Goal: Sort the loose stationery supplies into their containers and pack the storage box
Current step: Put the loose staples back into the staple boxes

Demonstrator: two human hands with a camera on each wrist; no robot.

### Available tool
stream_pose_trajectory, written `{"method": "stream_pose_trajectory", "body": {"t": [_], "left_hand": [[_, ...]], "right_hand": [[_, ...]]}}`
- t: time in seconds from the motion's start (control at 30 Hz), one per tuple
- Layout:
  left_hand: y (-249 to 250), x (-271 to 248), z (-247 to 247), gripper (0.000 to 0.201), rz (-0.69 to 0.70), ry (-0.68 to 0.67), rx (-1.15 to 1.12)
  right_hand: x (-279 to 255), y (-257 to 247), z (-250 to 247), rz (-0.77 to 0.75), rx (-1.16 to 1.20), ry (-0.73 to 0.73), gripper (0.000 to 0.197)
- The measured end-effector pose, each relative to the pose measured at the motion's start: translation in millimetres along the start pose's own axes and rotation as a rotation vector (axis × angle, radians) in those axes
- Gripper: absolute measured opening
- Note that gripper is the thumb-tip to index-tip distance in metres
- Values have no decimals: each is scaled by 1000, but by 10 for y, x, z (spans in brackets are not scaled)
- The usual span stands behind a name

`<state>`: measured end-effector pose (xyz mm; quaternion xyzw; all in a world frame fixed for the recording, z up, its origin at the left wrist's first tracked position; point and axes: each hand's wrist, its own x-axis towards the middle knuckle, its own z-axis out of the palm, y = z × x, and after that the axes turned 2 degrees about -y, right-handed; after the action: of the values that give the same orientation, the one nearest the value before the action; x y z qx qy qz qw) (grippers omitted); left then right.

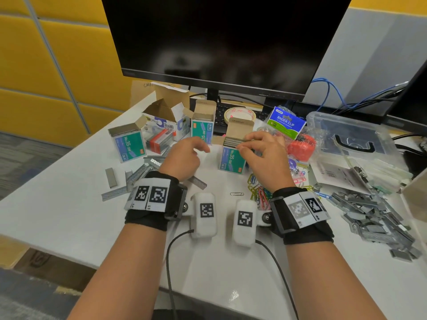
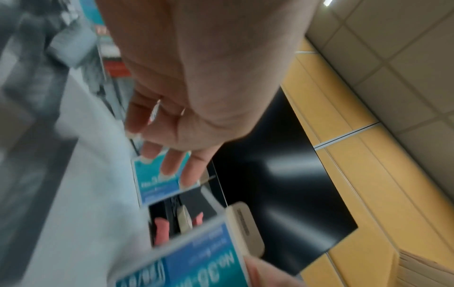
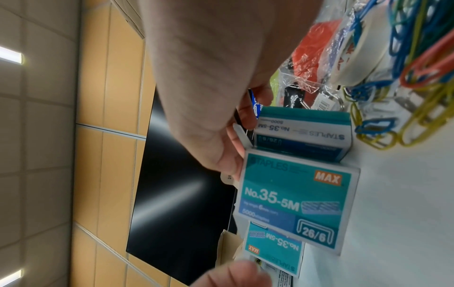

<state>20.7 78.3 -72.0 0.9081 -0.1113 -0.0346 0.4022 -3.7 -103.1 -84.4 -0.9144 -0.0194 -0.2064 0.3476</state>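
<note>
Right now both hands sit close together over the middle of the white desk [image 1: 69, 215], apart from each other. Right hand [image 1: 263, 155] pinches a strip of staples [image 1: 233, 142] with thumb and curled fingers at the open top of the nearest teal staple box [image 1: 231, 160], which stands upright with its flap raised. Left hand [image 1: 184, 158] hovers just left of that box, fingers loosely curled, nothing in it; left wrist view is blurred but shows no object held. Two more open teal staple boxes: one behind [image 1: 202, 128], one far left [image 1: 127, 144]. Loose staple strips [image 1: 374, 215] piled on the right of desk, more scattered left [image 1: 129, 179]. Coloured paper clips [image 1: 261, 192] lie just beside right wrist. Clear storage box [image 1: 346, 135] at right rear, well apart from hands. Binder clip bag [image 1: 286, 122] and tape roll [image 1: 239, 114] behind the boxes, in front of the monitor [image 1: 219, 42].
</note>
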Motion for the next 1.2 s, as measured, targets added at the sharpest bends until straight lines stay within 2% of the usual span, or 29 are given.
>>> {"method": "stream_pose_trajectory", "body": {"t": [0.1, 0.27, 0.47, 0.57, 0.63, 0.7, 0.77, 0.87, 0.97, 1.07, 1.2], "left_hand": [[-17, -29, -141, 42, -93, -133, 161], [25, -68, -201, 37, -120, -351, 360], [19, -15, -118, 21, -118, -347, 340], [6, 0, -76, 11, -62, -226, 325], [26, -19, -75, 8, 48, -83, 199], [78, -52, -100, 8, 169, -29, -58], [146, -114, -149, 4, 255, -97, -273], [191, -192, -195, 6, 298, -181, -341], [132, -206, -226, 16, 235, -149, -234], [-15, -171, -335, 25, 67, -47, -4], [-179, -129, -456, 26, -94, -101, 259]], "right_hand": [[-3, -7, 4, 11, -2, -5, 23], [-10, -24, -2, 8, -9, -4, 25], [-21, -21, -11, 10, 51, 13, 24], [-38, -32, -10, -44, 110, 73, 20], [-55, -60, -18, -136, 173, 127, 16], [-75, -96, -30, -235, 270, 122, 16], [-106, -143, -30, -272, 364, 44, 22], [-127, -185, -15, -228, 496, -39, 19], [-132, -181, -13, -192, 515, -41, 17], [-128, -154, -14, -136, 542, -8, 18], [-118, -126, -5, -97, 564, 46, 19]]}}
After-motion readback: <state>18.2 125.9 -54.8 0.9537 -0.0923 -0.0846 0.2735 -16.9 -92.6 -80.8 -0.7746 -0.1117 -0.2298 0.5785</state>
